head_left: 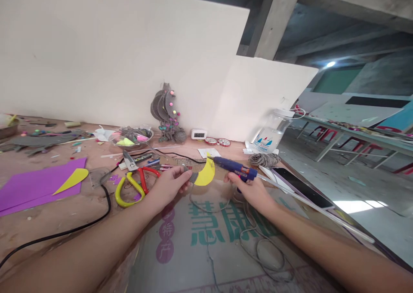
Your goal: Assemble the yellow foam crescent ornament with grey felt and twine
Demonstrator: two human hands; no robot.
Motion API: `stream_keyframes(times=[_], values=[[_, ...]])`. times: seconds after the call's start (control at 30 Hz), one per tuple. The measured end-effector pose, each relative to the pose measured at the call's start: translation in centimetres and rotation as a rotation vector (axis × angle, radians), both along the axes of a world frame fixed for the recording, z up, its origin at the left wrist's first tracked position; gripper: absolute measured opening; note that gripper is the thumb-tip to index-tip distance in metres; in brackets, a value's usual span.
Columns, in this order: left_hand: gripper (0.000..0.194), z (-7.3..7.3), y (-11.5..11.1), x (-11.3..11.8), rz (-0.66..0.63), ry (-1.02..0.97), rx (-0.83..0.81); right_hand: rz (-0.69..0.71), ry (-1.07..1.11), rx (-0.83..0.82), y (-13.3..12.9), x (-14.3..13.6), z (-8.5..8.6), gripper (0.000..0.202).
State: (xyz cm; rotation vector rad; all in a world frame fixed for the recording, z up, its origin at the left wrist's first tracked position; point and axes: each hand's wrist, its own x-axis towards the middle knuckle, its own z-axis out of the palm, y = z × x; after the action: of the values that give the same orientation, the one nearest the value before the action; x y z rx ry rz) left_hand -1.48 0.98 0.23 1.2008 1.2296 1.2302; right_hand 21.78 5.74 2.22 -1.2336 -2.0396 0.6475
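Pinched in my left hand [172, 183] is a yellow crescent [206, 174], its lower left end wrapped in grey cord. My right hand [250, 189] grips a blue hot glue gun [237, 167] with a long clear glue stick [309, 202] sticking out behind. The gun's nozzle points left and meets or nearly meets the crescent's upper tip. Loose grey cord [258, 241] trails below my hands over a printed plastic sheet [180, 267].
Scissors with red and yellow handles [129, 189] lie left of my left hand. Purple sheets [29, 189] with a yellow cutout are farther left. A white timer [198, 134], a plastic jug [271, 131], a cord coil [264, 159] and a phone [301, 187] stand or lie beyond and right.
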Motion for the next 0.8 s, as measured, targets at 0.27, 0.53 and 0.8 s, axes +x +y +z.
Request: stream_keyframes(times=[0.27,0.53,0.8], values=[[0.035,-0.2,-0.1,0.1,-0.021,0.012,0.038,0.02,0.041,0.033,3.5,0.9,2.8,0.04],[0.033,-0.1,-0.1,0.2,-0.029,0.062,0.051,-0.124,-0.206,0.051,11.1,-0.8,2.9,0.039],[0.033,-0.6,0.2,0.2,-0.047,0.034,0.054,-0.118,-0.35,0.007,14.2,-2.9,0.7,0.045]])
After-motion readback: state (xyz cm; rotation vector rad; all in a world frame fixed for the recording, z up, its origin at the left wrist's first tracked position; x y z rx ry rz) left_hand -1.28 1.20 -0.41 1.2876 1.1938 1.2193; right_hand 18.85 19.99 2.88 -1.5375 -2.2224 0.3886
